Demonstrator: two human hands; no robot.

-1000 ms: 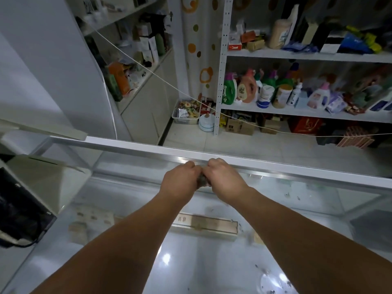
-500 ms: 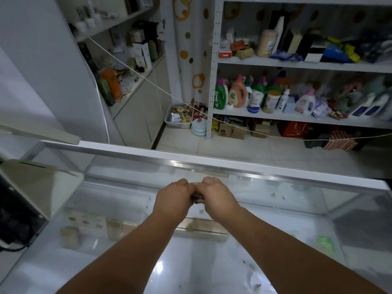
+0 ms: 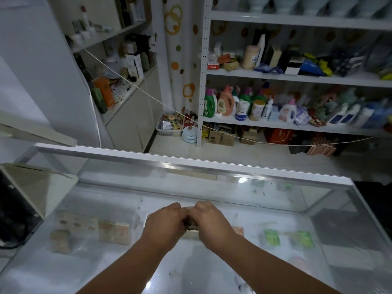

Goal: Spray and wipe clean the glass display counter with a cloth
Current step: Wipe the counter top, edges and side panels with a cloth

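The glass display counter (image 3: 212, 189) fills the lower half of the view, its metal far rim running left to right. My left hand (image 3: 165, 224) and my right hand (image 3: 212, 223) sit side by side on the glass top near its middle, knuckles up, fingers curled. Between them they grip a small dark cloth (image 3: 191, 225), of which only a sliver shows between the hands. Dirt specks dot the glass toward the far right and close to me. No spray bottle shows on the counter.
Small boxes (image 3: 114, 232) and green packets (image 3: 272, 240) lie inside the case under the glass. A dark device (image 3: 12, 213) stands at the left end. Beyond the counter are stocked white shelves (image 3: 297, 78), a floor basket (image 3: 169, 125) and a taut string (image 3: 135, 87).
Both hands, still together on the cloth, have drawn back from the far metal rim toward me, across the glass to its middle.
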